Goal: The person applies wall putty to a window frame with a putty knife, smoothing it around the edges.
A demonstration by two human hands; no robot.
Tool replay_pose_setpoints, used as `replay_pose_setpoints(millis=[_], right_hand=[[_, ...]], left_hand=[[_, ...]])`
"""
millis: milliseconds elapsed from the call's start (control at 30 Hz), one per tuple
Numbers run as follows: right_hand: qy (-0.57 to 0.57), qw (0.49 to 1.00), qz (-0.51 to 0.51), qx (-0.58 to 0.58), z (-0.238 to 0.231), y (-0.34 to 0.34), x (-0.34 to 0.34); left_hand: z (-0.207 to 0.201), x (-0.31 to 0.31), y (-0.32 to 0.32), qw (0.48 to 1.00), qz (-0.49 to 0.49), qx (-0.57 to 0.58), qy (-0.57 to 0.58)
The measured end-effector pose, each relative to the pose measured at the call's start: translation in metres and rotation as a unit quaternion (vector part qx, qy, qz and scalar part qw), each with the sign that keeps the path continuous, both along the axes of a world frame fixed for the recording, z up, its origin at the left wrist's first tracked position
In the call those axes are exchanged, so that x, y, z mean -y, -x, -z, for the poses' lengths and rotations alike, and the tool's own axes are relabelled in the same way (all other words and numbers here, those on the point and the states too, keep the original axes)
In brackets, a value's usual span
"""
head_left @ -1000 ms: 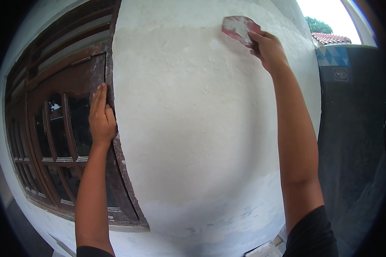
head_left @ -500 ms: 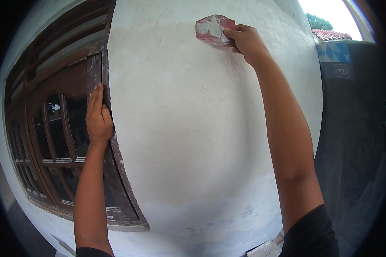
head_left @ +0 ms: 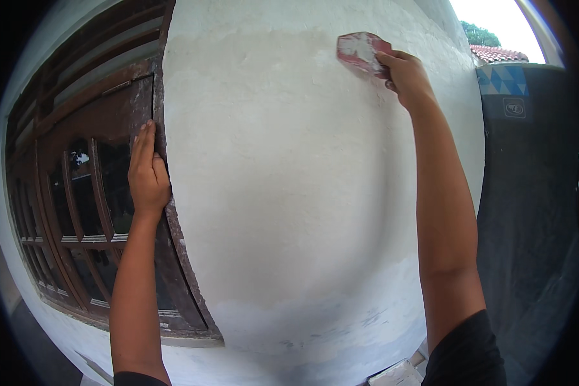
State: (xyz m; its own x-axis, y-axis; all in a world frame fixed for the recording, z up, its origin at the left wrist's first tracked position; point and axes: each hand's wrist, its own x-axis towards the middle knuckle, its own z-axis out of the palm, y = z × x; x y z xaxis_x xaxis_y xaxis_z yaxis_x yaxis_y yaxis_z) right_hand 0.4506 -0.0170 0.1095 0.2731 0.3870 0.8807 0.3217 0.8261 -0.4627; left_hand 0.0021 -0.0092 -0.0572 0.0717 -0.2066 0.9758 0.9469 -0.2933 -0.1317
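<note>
My right hand (head_left: 405,77) grips a red putty scraper (head_left: 361,53), its flat face smeared with white paste. The scraper lies against the upper right of a whitish plastered wall (head_left: 270,161). Damp-looking grey-beige coating covers the wall's middle, with whiter patches above and below. Over at the left, my left hand (head_left: 149,170) rests flat along the brown wooden window frame (head_left: 159,122). Its fingers are stretched upward and hold nothing.
Brown window shutters with glass panes (head_left: 87,186) fill the left side. A dark panel with a blue patterned strip (head_left: 505,80) stands right of the wall. At the bottom lies a pale, paste-stained flat piece (head_left: 397,374). Red roof tiles (head_left: 497,53) show beyond.
My right hand has slid the scraper to the right and slightly down across the wall. The left hand stays in place on the window frame.
</note>
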Motion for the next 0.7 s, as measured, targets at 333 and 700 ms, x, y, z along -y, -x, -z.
replay_pose_setpoints(millis=[333, 700], right_hand=[[-0.035, 0.991, 0.118, 0.055, 0.017, 0.024, -0.002], [-0.038, 0.996, 0.074, 0.012, 0.016, 0.021, -0.005]], left_hand=[[0.001, -0.002, 0.003, 1.000, -0.002, -0.002, -0.009], [0.002, -0.003, 0.006, 1.000, -0.006, -0.001, 0.001]])
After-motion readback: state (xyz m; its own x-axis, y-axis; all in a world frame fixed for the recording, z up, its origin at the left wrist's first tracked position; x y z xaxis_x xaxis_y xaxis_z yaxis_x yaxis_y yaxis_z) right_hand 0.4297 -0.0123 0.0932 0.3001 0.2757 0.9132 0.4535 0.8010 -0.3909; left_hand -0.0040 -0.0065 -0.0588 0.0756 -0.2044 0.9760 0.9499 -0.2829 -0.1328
